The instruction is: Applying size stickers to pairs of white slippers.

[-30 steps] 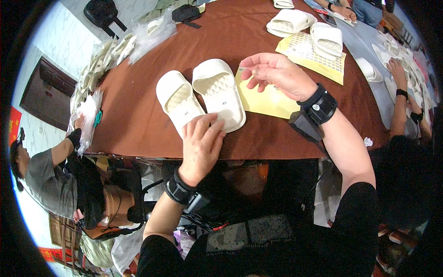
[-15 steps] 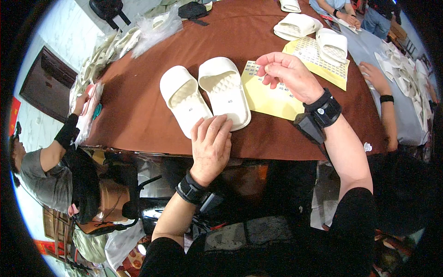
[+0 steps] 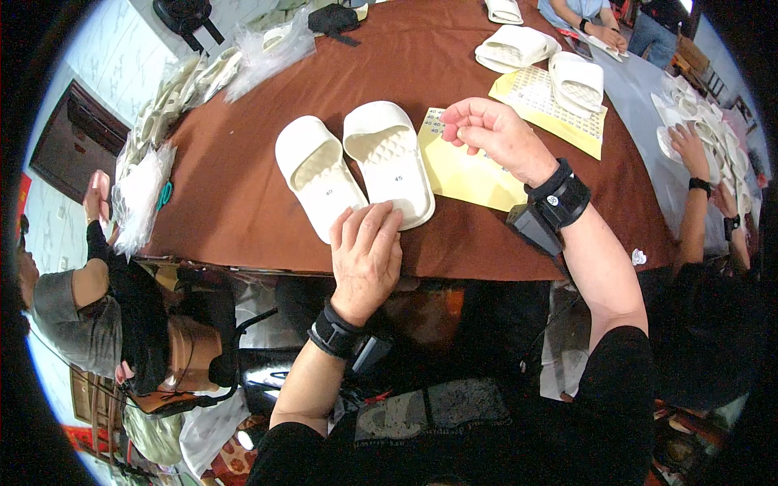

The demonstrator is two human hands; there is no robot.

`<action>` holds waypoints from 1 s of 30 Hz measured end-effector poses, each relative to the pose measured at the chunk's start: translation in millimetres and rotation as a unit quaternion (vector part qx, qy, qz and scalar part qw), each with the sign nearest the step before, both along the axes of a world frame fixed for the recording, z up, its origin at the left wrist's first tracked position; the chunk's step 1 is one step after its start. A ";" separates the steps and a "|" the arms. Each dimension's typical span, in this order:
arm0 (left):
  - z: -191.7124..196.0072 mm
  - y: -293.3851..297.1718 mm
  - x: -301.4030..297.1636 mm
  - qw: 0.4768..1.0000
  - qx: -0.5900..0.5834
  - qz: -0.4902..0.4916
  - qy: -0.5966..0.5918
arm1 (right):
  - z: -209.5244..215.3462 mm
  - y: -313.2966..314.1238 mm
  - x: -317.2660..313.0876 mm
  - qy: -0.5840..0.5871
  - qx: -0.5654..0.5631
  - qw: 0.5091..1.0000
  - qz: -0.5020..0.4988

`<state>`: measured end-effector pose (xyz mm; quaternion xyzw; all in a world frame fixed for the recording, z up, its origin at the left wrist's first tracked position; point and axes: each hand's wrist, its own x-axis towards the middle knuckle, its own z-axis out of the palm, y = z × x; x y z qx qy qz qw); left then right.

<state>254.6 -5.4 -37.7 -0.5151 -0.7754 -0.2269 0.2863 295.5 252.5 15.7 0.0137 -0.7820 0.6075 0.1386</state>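
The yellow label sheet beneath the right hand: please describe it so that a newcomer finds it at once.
On the brown tablecloth, find the two white slides by the left hand. Just right of them, partly hidden by the right hand, lies the yellow label sheet. Unlike the farther yellow sheet, it has large bare areas and no slide on it.

A pale, grey-veined marbled wall (image 3: 101, 61) is surrounding a dark brown rectangular door (image 3: 77, 146) beyond the brown cloth-covered table (image 3: 227, 194).

Cloth (image 3: 231, 186) open left of slippers (image 3: 377, 166); right hand (image 3: 498, 138) obstructs right side.
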 end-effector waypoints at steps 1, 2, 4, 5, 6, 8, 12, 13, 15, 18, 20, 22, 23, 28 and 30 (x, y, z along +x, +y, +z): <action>0.2 0.1 -0.3 1.000 0.003 -0.001 0.001 | 2.1 -1.1 1.4 -0.013 0.002 1.000 -0.007; 0.3 0.5 -0.6 1.000 0.003 -0.003 0.004 | 4.0 -2.8 1.9 -0.005 0.003 1.000 0.000; 0.2 0.6 -0.7 1.000 0.006 -0.003 0.006 | 6.7 -8.4 2.0 0.026 -0.009 0.999 0.033; 0.2 0.2 -0.8 1.000 0.004 -0.004 0.005 | 7.4 -12.5 0.3 0.025 -0.007 0.999 0.034; 0.2 -0.2 -0.6 1.000 0.003 -0.006 0.005 | 7.5 -17.7 -2.6 0.056 0.005 0.997 0.061; 0.0 -0.3 -0.5 1.000 0.001 -0.002 0.003 | 6.0 -28.8 -9.1 0.084 0.033 0.991 0.095; 0.3 0.4 -0.3 1.000 0.003 0.003 0.005 | -1.7 -51.1 -23.3 0.050 0.169 0.982 0.060; 0.6 0.3 -0.3 1.000 0.006 0.002 0.006 | -4.1 -55.6 -26.1 0.051 0.169 0.982 0.061; 1.1 0.2 -0.4 1.000 0.011 -0.001 0.003 | -9.3 -62.0 -30.3 0.051 0.248 0.967 0.036; 1.7 0.4 -1.2 1.000 0.021 -0.008 -0.001 | -17.0 -66.3 -31.7 0.088 0.267 0.959 0.030; 1.9 0.2 -1.0 1.000 0.020 -0.004 -0.009 | -20.3 -66.0 -32.4 0.107 0.281 0.954 0.023; 1.9 0.3 -0.3 1.000 0.018 -0.002 -0.015 | -22.3 -64.6 -32.9 0.089 0.287 0.953 0.024; 2.0 0.5 -0.1 1.000 0.017 0.003 -0.011 | -23.0 -64.1 -33.0 0.086 0.283 0.955 0.027; 1.8 2.1 -0.9 1.000 0.018 0.009 -0.006 | -24.7 -63.3 -35.4 0.100 0.285 0.953 0.036; 1.4 2.5 -1.2 1.000 0.020 0.008 -0.004 | -25.4 -63.1 -35.8 0.093 0.277 0.956 0.034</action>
